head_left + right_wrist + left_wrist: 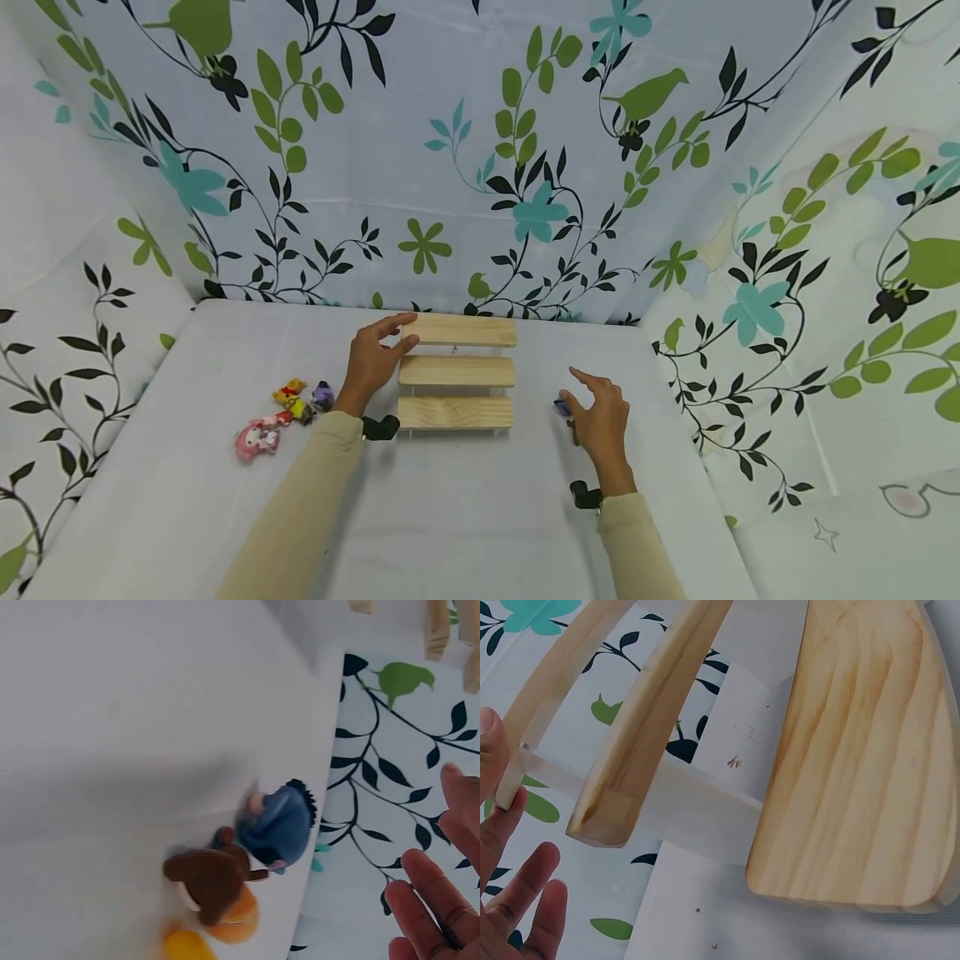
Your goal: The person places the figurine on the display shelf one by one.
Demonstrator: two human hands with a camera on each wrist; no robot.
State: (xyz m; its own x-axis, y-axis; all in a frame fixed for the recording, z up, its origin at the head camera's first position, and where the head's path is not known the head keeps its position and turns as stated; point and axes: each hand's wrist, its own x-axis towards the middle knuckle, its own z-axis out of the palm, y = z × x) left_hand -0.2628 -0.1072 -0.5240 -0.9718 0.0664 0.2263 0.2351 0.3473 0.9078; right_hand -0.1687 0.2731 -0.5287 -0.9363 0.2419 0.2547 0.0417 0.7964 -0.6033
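Beige sleeves are reaching in at the bottom of the head view, and the two hands are doing different jobs. The left hand is grasping the left end of the back plank of a wooden stand, thumb on one side and index finger on the other. The right hand is hovering released, fingers apart and holding nothing, near a blue figure and a brown figure.

Steadying or adjusting the stand seems to be the step in hand. What follows is probably calling for the stand to be sitting firm before the left hand lets go; if the right hand is going for a figure, it is needing a light pinch, since the pieces are small and crowding together.

The stand is resting toward the back of the table, between the two groups of figures. It is showing three pale planks with flowing grain and rounded corners, and whitish supports are joining them beneath. On its left, a pink figure, a yellow-and-red figure and a purple figure are lying close together. On its right, the blue figure is showing a dark mane, while a yellow thing is blurring at the right wrist view's lower edge.
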